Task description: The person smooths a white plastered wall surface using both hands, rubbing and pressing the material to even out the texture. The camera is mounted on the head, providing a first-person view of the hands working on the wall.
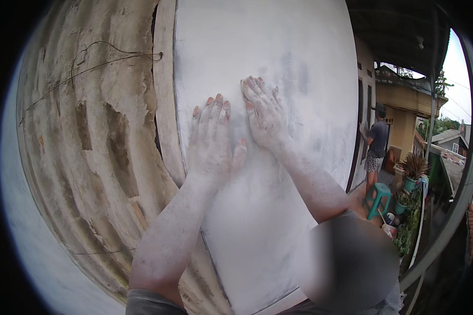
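My left hand (213, 139) lies on the white panel (268, 37) with its fingers extended and thumb apart, holding nothing. To the right of it and a little higher, my right hand (263, 113) presses on the same panel with its fingers together; a small pale edge shows at its fingertips, but what it holds is too hidden to make out. Both hands and forearms are coated in whitish dust. The panel's face has grey, smudged patches around the hands.
A weathered corrugated wall (89, 173) with loose wires stands at left. At right, another person (375, 139) faces the house wall. A green stool (378, 199), potted plants (411, 170) and a railing (472, 168) line that side, with roofs beyond.
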Demonstrator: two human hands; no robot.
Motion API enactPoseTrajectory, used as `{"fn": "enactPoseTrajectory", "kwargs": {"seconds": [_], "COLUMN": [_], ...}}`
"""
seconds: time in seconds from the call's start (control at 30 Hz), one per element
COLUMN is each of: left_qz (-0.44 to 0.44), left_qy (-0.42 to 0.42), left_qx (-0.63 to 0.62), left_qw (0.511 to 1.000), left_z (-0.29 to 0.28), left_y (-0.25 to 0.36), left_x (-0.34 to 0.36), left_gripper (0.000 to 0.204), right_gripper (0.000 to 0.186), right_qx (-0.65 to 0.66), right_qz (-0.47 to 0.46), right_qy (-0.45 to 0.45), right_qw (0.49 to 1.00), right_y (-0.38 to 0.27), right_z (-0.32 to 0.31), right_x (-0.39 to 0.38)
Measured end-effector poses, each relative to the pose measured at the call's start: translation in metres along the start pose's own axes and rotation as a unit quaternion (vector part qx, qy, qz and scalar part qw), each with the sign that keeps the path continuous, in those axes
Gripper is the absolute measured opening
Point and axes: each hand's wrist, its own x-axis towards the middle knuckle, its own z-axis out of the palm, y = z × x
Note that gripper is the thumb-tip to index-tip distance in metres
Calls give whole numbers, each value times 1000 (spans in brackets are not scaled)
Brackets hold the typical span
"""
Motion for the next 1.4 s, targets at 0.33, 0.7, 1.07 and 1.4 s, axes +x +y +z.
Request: {"fn": "enactPoseTrajectory", "kwargs": {"seconds": [0.33, 0.7, 1.07, 1.4], "left_qz": [-5, -18, 2, 9], "left_qy": [54, 54, 64, 147], "left_qx": [-76, -69, -85, -178], "left_qw": [996, 996, 994, 973], "left_z": [-2, -1, 9, 9], "left_y": [2, 1, -8, -11], "left_x": [0, 0, -3, -6], "left_gripper": [83, 82, 94, 100], "right_gripper": [53, 51, 50, 50], "right_qx": [-40, -21, 14, 1], "right_qz": [33, -9, 7, -39], "right_qy": [-112, 120, 55, -49], "right_qw": [992, 993, 998, 998], "right_y": [-43, -8, -14, -74], "right_z": [5, 33, 11, 10], "right_x": [-88, 77, 124, -63]}}
